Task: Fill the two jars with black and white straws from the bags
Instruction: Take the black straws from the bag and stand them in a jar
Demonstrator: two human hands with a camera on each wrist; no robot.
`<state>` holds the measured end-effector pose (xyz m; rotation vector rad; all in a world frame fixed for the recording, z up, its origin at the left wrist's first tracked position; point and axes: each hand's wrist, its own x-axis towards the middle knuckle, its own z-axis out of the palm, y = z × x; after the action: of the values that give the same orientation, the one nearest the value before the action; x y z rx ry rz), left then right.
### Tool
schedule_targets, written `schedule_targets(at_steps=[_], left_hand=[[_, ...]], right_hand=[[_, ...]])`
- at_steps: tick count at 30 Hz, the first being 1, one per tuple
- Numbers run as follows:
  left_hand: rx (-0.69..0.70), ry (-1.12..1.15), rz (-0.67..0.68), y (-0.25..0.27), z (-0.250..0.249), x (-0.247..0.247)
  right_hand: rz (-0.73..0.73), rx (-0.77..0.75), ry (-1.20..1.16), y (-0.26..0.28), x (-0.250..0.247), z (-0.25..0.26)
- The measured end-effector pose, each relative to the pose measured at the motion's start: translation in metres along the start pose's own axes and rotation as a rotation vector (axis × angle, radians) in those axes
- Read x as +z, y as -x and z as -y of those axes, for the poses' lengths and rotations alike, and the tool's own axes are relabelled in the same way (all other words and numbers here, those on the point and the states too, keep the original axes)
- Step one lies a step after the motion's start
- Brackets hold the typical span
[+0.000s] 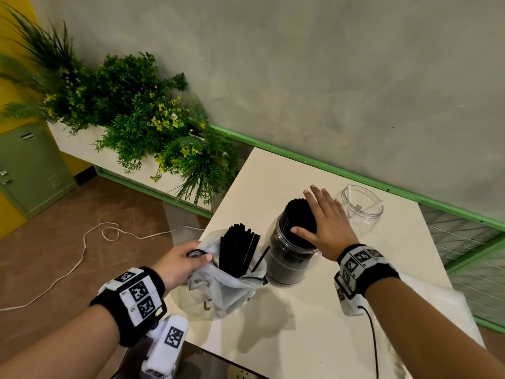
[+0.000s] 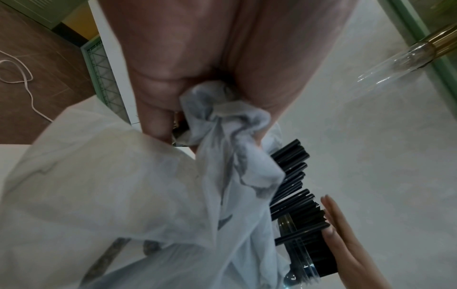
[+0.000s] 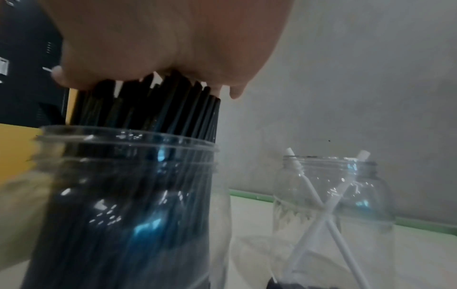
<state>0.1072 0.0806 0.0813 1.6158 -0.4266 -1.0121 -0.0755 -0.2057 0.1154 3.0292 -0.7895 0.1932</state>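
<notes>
Right hand [image 1: 326, 228] flat, fingers spread on black straws [image 1: 299, 216] in centre jar [image 1: 289, 258]: tamp gently, level; left hand [image 1: 181, 262] pinches bag [image 1: 218, 291] lower left, keep it upright

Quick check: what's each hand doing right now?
Left hand: grips the plastic bag of black straws.
Right hand: open, flat on the black straws in the jar.

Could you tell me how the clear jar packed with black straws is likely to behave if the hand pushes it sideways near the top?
The clear plastic jar packed with black straws is tall and narrow, so it may tip rather than slide. The smooth white table probably offers little grip. The flat right hand on the straw tips should steady it.
</notes>
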Motion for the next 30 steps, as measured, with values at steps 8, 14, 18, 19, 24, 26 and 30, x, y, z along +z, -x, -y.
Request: schedule_targets(at_steps=[8, 14, 18, 19, 24, 26, 30], left_hand=[[0.007, -0.035, 0.039, -0.003, 0.002, 0.001], [0.009, -0.024, 0.026, -0.004, 0.005, -0.002], [0.004, -0.032, 0.026, -0.006, 0.008, -0.003], [0.002, -0.032, 0.026, -0.006, 0.009, -0.002], [-0.004, -0.017, 0.046, -0.006, 0.016, 0.004], [0.004, -0.048, 0.082, -0.004, 0.016, 0.01], [0.063, -0.092, 0.148, 0.0, 0.014, 0.025]], right_hand=[[-0.028, 0.082, -0.146, -0.024, -0.004, 0.008], [-0.352, 0.054, -0.203, 0.002, -0.011, 0.029], [-0.236, -0.041, -0.607, 0.057, 0.015, 0.068], [-0.139, -0.033, -0.681, 0.067, 0.029, 0.078], [-0.05, 0.108, -0.769, 0.073, 0.061, 0.111], [-0.065, 0.17, -0.837, 0.065, 0.056, 0.121], [-0.224, 0.16, -0.989, 0.054, 0.049, 0.141]])
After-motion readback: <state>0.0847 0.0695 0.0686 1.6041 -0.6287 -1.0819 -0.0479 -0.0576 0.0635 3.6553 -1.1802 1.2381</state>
